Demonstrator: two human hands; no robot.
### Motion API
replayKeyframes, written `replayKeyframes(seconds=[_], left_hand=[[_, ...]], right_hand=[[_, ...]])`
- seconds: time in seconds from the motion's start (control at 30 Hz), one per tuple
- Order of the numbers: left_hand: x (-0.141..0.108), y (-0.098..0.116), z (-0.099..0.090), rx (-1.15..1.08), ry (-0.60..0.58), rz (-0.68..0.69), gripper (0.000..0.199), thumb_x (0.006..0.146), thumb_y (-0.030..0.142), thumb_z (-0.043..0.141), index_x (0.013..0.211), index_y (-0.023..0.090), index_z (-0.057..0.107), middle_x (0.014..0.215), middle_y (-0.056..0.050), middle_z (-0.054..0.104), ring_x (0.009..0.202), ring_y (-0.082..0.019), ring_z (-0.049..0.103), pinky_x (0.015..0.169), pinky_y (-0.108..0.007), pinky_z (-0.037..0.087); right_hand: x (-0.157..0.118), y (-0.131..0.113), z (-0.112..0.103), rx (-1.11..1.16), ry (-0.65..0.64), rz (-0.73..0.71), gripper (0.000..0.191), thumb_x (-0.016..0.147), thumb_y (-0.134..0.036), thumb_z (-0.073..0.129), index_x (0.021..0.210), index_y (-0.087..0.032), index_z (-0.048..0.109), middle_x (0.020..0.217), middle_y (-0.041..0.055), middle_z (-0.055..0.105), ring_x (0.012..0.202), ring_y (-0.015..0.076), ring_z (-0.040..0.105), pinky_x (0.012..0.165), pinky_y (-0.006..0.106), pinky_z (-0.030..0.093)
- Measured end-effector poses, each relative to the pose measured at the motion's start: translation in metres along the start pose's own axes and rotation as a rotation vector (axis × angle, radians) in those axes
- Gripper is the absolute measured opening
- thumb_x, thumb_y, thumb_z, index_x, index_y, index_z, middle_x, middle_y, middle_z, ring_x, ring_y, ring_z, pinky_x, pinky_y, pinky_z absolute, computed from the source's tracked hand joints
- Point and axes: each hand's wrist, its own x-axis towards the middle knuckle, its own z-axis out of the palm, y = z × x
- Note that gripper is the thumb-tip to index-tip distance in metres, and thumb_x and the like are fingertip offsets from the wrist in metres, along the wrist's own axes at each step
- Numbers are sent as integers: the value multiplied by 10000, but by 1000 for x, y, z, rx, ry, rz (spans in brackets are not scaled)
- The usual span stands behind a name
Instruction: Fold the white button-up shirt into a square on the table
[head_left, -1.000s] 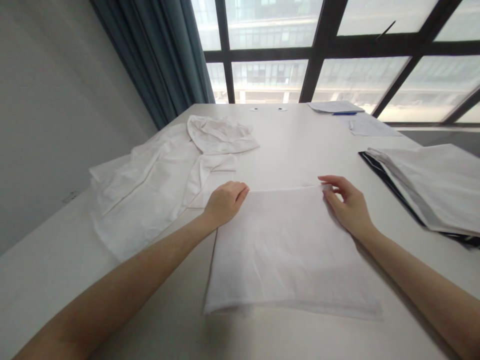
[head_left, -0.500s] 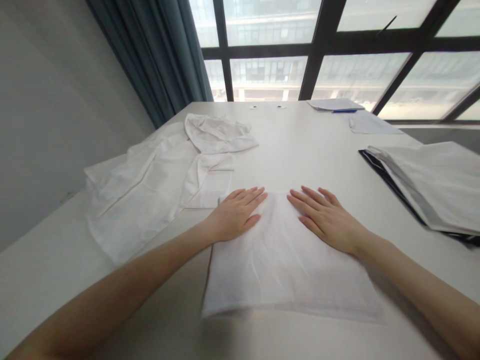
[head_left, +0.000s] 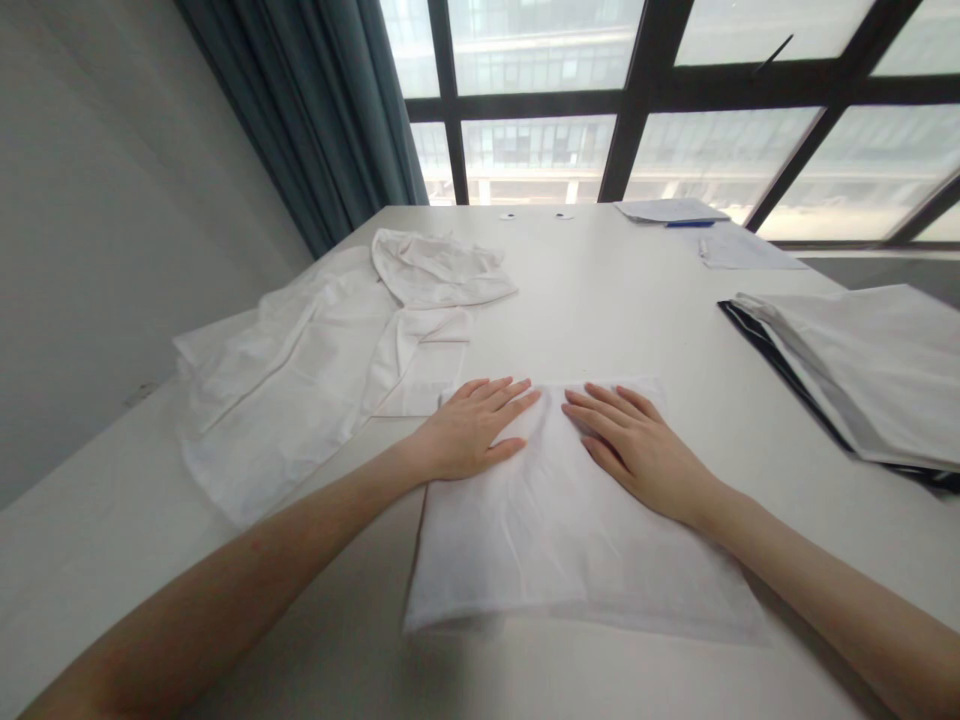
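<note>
A white folded cloth (head_left: 570, 560) lies flat on the white table in front of me, with faint creases running down its middle. My left hand (head_left: 476, 430) rests palm down on its upper left part, fingers stretched out. On the upper right part lies my right hand (head_left: 634, 445), also flat with its fingers extended. The fingertips of both hands point toward each other near the far edge, a narrow strip of cloth showing between them. Neither hand grips anything.
Crumpled white garments (head_left: 300, 360) spread over the table's left side, a bunched white piece (head_left: 442, 268) behind them. Folded white cloth (head_left: 885, 370) lies on something black at right. Papers (head_left: 671, 210) and a blue pen (head_left: 690, 224) sit at the far edge, before the window.
My right hand has slid slightly left and toward me over the cloth, uncovering its far right corner. My left hand has shifted only a little to the right.
</note>
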Motion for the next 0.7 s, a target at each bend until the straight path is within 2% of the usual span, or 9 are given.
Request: replayKeyframes(seconds=[0.17,0.43,0.7], left_hand=[[0,1,-1,-3,-5,-13,575,981,404,477,1498,188,348,1540,-140,407,1413,-283,384,1132,-460,301],[-2,0,2,26,29,43,549,987,358,469,1492,166,368,1569,-149,347,1440,-291,325,1161,-481,277],[-1,1,-1,15,46,56,550,966,337,497,1471,138,407,1428,-192,479,1328,-300,450,1108,-460,364]], right_hand=[[0,1,-1,-27,-33,9,418,1013,-287,373,1394,-216,530,1487,43,506,1404,252,399,1152,499,291],[0,3,3,-86,-48,87,479,1006,-341,372,1450,-197,478,1533,68,441,1423,261,368,1152,509,279],[0,2,2,-97,-64,94,480,1011,-359,351,1446,-203,484,1536,59,438,1429,245,359,1159,493,267]])
